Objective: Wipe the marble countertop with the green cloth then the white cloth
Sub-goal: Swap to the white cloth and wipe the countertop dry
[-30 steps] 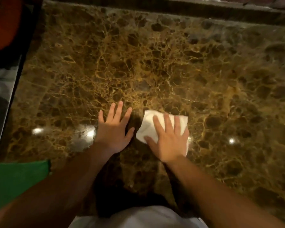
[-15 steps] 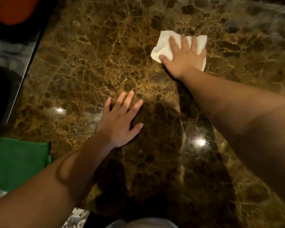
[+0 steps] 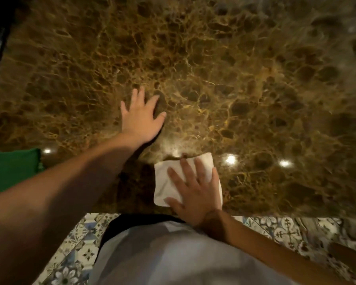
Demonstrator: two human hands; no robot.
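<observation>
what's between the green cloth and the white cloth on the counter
In the head view, the left forearm crosses above the stretch between the green cloth and the white cloth. Otherwise only bare marble countertop shows there.

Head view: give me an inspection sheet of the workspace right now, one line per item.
Surface: brown marble countertop, glossy, with light glare spots.
Job's things: white cloth folded, flat near the front edge; green cloth set aside at the left edge.
Clutter: nothing seen.
Grippers: right hand flat on the white cloth; left hand spread flat on bare marble, holding nothing.
Cables: nothing seen.
Surroundings: patterned floor tiles below the front edge.
</observation>
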